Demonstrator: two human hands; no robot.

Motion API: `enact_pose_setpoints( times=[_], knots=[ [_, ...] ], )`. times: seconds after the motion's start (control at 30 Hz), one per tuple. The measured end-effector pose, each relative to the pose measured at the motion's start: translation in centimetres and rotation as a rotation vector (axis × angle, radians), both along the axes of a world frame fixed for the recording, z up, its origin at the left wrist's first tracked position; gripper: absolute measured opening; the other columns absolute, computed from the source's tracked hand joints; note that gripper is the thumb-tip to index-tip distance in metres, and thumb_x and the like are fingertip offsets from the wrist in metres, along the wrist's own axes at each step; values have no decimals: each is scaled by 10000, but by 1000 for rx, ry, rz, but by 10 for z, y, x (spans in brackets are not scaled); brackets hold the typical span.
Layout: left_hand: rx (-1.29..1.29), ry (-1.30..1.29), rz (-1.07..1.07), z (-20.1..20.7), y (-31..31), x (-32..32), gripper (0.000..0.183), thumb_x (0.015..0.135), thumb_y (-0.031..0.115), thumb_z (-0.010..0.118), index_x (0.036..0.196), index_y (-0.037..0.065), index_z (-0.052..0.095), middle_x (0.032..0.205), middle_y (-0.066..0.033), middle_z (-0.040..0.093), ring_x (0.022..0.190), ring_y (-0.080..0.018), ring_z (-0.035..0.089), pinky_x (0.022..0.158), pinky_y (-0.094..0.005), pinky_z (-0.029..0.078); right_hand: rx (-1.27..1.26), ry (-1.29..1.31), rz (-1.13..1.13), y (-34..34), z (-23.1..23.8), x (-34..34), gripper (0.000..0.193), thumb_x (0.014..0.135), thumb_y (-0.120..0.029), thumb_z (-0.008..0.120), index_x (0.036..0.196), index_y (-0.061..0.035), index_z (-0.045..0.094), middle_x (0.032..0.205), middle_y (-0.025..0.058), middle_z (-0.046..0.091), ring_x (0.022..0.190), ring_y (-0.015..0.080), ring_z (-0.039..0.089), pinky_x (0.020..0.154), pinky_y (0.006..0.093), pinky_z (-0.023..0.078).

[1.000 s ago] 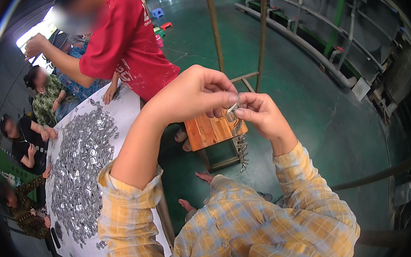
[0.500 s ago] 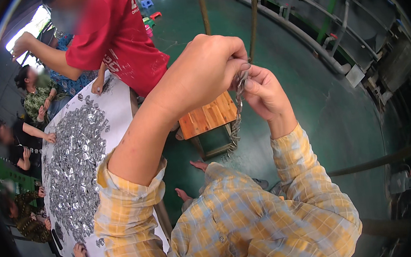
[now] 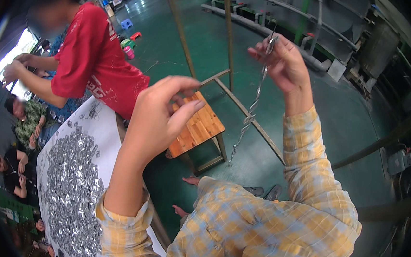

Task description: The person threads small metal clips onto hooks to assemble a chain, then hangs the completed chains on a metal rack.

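Note:
My right hand (image 3: pixel 287 66) is raised at the upper right, its fingers closed on the top of a twisted strand of shiny metal pieces (image 3: pixel 256 100). A thin hooked wire end sticks up above those fingers. The strand hangs down and slants left over the floor, with a thicker cluster midway. My left hand (image 3: pixel 158 110) is apart from it, in front of the wooden stool (image 3: pixel 200 126). Its thumb and fingers are spread, holding nothing. Over on the left, many small silvery metal pieces (image 3: pixel 72 187) lie heaped on a white-covered table (image 3: pixel 112 136).
A person in a red shirt (image 3: pixel 91 55) stands at the table's far end with hands raised. Several other people sit along its left side. A metal frame (image 3: pixel 229 35) rises beyond the stool. Pipes (image 3: pixel 264 22) run along the wall. Shoes (image 3: pixel 272 192) are on the green floor.
My left hand has let go of the strand and moved down and left, opening. The right hand has gone up and right with the strand. My view has shifted rightward.

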State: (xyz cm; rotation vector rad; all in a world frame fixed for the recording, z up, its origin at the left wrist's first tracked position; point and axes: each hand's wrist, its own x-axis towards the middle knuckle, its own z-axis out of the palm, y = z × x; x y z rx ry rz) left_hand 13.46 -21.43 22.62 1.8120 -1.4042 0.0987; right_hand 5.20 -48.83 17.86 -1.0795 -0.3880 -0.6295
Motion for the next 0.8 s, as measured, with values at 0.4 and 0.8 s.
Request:
enact_pose_setpoints(
  times=[0.4, 0.8],
  knots=[
    [82, 106, 16, -34, 27, -5, 237, 717, 23, 685, 944, -17, 629, 786, -84, 638, 692, -133, 614, 574, -238, 456, 189, -137, -432, -124, 116, -58, 117, 838, -166, 650, 912, -81, 620, 836, 53, 639, 831, 216, 616, 757, 392, 493],
    [187, 283, 43, -72, 35, 1, 203, 726, 18, 676, 919, -28, 633, 788, -97, 643, 672, -150, 636, 564, -239, 467, 169, -240, -797, -251, 201, -184, 100, 793, -262, 698, 803, -173, 654, 743, -20, 667, 751, 145, 639, 732, 387, 429]
  ],
)
